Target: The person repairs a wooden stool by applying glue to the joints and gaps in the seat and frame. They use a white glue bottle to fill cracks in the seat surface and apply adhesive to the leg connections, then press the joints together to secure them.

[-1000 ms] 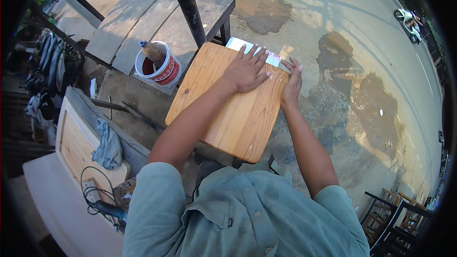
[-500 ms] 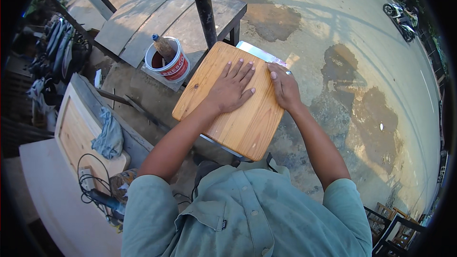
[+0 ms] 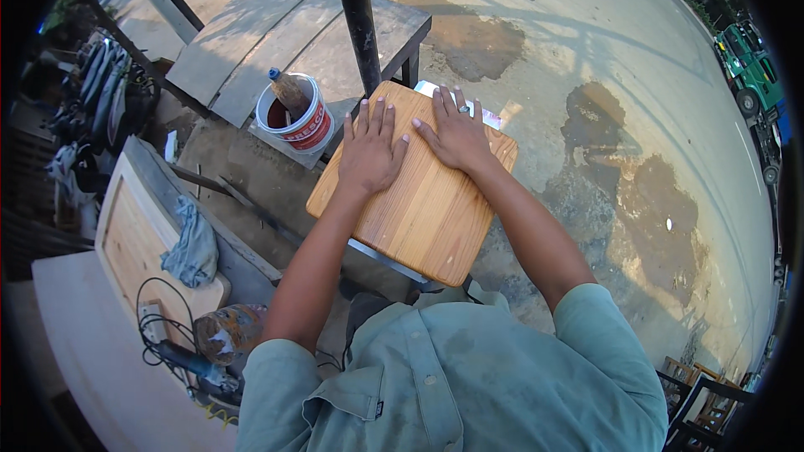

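A varnished wooden board (image 3: 419,218) with rounded corners lies in front of me, its grain running lengthwise. Flat on its left part rests my left hand (image 3: 368,155), fingers spread. My right hand (image 3: 459,134), with a ring on one finger, lies open across the far right part, its fingertips near the far edge. Neither hand grips anything. Under the board, a pale silvery sheet (image 3: 427,88) shows past the far edge, and a light strip (image 3: 387,259) shows along the near left edge. What bears the board is mostly hidden.
A white and red bucket (image 3: 311,130) holding a bottle stands on a plank table (image 3: 251,42) beside a black post (image 3: 356,12). At left are a pale wooden panel (image 3: 138,222), a blue-grey cloth (image 3: 191,247), a corded power tool (image 3: 188,360) and a plastic bottle (image 3: 230,331). A green truck (image 3: 745,67) is on the road.
My left hand has shifted left on the board. My right hand has moved from the right edge onto the top face, fingers now spread. The motorcycle is gone; a green truck appears.
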Demonstrator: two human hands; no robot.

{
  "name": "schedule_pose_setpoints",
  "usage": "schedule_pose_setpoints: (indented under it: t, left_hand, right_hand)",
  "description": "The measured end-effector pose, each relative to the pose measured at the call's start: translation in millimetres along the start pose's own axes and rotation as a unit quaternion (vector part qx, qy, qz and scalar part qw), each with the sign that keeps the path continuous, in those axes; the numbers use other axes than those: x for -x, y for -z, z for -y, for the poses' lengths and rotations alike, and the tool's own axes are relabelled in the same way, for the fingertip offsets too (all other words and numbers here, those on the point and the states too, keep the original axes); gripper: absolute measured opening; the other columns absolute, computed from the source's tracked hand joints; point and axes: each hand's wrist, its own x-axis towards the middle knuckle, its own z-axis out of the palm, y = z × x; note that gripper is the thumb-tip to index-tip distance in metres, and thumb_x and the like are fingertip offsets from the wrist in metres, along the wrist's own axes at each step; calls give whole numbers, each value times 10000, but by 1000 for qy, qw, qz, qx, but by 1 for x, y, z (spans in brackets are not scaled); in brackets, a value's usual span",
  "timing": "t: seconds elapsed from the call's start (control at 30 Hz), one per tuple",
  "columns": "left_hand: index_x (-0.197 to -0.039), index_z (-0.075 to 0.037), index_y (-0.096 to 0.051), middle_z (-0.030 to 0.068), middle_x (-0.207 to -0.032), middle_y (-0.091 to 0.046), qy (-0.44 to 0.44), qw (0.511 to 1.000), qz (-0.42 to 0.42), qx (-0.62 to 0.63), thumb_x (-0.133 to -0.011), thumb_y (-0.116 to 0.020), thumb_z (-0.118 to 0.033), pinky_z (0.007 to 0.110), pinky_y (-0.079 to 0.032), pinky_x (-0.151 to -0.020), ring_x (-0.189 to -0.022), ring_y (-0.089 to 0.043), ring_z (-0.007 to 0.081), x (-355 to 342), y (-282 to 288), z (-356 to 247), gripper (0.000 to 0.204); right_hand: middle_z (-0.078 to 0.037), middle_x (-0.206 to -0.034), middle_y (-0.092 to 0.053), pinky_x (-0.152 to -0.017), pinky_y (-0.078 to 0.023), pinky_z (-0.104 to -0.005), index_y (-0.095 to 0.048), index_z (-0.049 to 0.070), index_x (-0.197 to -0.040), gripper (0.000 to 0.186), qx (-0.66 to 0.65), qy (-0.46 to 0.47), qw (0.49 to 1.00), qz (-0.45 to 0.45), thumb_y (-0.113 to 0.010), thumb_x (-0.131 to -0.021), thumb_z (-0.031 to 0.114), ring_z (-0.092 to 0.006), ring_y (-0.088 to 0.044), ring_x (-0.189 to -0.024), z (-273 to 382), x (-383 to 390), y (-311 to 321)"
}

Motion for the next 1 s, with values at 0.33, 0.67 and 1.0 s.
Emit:
schedule_pose_setpoints:
  t: [0.33, 0.67, 1.0]
  left_hand:
    - [-1564, -37, -277, 150, -1650, -209, 36, 999, 19, -19, -1011, -339, -526, 519, -80, -1235, -1539, -128, 329, 6, 3, 5, 740]
    - [-1561, -12, -269, 157, -1651, -204, 25, 999, 27, 8, -990, -369, -562, 512, -81, -1236, -1538, -132, 325, -2, 5, 1, 799]
    - [-1557, 27, -241, 189, -1651, -177, 82, 995, 4, -55, -976, -342, -614, 524, -38, -1234, -1544, -90, 337, -31, -9, -41, 871]
  right_hand:
    - [-147, -1641, -236, -1209, -86, -615, -306, 123, -1566, 813, 5, -73, 995, 61, -273, -983, 689, -356, -129, -1535, -44, -8, 11]
    - [-131, -1617, -301, -1196, -207, -559, -332, 99, -1548, 774, -20, 41, 999, -8, -310, -1000, 646, -354, -259, -1493, -2, -19, -8]
    - [-256, -1195, -676, -1011, -454, -411, -661, -62, -1202, 668, -267, -463, 838, -107, -362, -1047, 515, -365, -624, -1173, -183, 304, -59]
